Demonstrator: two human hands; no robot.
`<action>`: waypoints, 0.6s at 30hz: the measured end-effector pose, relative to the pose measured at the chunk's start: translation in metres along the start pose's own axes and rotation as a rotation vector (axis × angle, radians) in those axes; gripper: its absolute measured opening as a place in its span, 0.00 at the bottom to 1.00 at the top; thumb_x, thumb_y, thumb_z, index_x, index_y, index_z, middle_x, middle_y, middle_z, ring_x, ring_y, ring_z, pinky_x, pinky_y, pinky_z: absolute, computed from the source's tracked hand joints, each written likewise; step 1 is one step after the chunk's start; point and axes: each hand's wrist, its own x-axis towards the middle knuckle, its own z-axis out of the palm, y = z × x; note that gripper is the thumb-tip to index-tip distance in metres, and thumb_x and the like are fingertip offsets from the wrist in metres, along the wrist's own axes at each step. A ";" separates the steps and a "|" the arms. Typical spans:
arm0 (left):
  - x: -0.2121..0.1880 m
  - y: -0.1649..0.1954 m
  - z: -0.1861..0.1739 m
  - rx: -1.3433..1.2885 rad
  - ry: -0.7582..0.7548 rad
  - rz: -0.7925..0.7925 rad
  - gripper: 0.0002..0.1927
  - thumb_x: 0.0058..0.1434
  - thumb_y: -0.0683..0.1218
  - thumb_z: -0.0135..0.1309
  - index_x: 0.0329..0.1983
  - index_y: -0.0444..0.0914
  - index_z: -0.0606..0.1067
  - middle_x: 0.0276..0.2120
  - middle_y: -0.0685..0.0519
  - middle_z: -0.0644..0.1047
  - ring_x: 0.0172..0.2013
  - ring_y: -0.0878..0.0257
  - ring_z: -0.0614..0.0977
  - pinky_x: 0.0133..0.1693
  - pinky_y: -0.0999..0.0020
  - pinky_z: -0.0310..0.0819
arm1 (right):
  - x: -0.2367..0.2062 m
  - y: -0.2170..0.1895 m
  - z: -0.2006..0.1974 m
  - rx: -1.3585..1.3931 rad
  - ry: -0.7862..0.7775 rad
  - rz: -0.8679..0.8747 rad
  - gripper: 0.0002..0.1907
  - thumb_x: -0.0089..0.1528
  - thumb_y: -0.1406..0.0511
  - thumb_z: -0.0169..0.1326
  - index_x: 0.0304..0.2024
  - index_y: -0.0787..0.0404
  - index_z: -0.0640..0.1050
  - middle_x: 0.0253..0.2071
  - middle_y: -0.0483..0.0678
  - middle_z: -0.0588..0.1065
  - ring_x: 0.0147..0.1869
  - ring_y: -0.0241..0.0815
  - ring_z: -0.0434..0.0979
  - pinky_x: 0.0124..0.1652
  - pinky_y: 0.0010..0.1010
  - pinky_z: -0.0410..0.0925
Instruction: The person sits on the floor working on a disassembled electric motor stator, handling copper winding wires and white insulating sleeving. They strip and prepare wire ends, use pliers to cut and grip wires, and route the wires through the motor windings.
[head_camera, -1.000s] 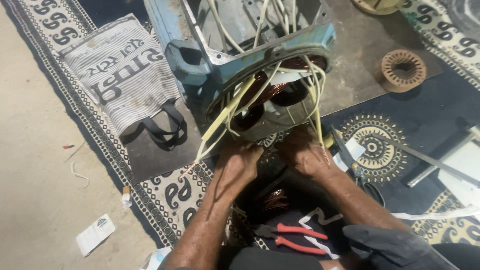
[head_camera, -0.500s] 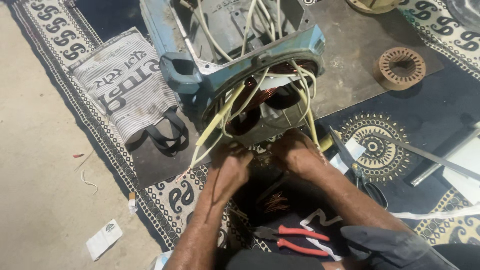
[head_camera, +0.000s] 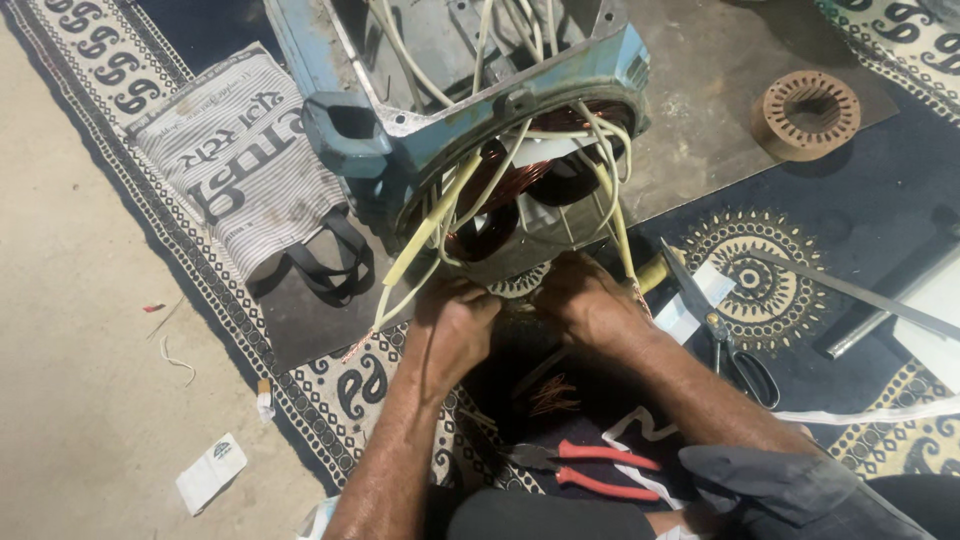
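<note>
A blue motor housing (head_camera: 470, 130) lies on its side, its open end facing me. Copper windings (head_camera: 500, 185) show inside it, and several cream sleeved wires (head_camera: 440, 215) spill out over the rim. My left hand (head_camera: 452, 330) is curled at the lower rim, its fingers closed on the sleeved wires hanging there. My right hand (head_camera: 590, 300) presses against the underside of the rim beside it; what its fingers hold is hidden.
Red-handled pliers (head_camera: 590, 468) and copper wire scraps (head_camera: 552, 392) lie near my lap. Scissors (head_camera: 715, 325) and a metal rod (head_camera: 850, 292) rest on the patterned rug at right. A rusty stator ring (head_camera: 806, 112) sits far right, a striped bag (head_camera: 240, 170) left.
The view has shifted a little, and both hands have edged up closer under the housing rim. The left fingers have curled tighter on the wires.
</note>
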 end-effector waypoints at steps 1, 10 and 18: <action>0.000 -0.001 -0.001 -0.001 0.001 -0.002 0.11 0.48 0.32 0.55 0.30 0.37 0.82 0.36 0.49 0.84 0.41 0.55 0.85 0.47 0.61 0.81 | 0.001 0.002 0.003 0.067 -0.043 0.053 0.11 0.47 0.64 0.62 0.33 0.57 0.80 0.33 0.50 0.76 0.46 0.54 0.76 0.56 0.44 0.67; -0.001 0.007 0.001 0.023 -0.073 -0.056 0.11 0.52 0.35 0.57 0.37 0.37 0.83 0.41 0.45 0.82 0.40 0.55 0.84 0.42 0.61 0.81 | -0.008 -0.002 0.007 0.030 0.011 0.093 0.22 0.47 0.63 0.60 0.45 0.57 0.81 0.40 0.50 0.78 0.50 0.53 0.77 0.56 0.43 0.66; 0.003 0.011 -0.018 0.080 -0.226 0.027 0.02 0.53 0.38 0.59 0.29 0.36 0.82 0.35 0.50 0.83 0.45 0.56 0.80 0.52 0.59 0.76 | -0.007 -0.012 -0.001 0.030 0.023 0.074 0.15 0.58 0.59 0.60 0.46 0.54 0.82 0.39 0.46 0.79 0.49 0.48 0.78 0.57 0.41 0.65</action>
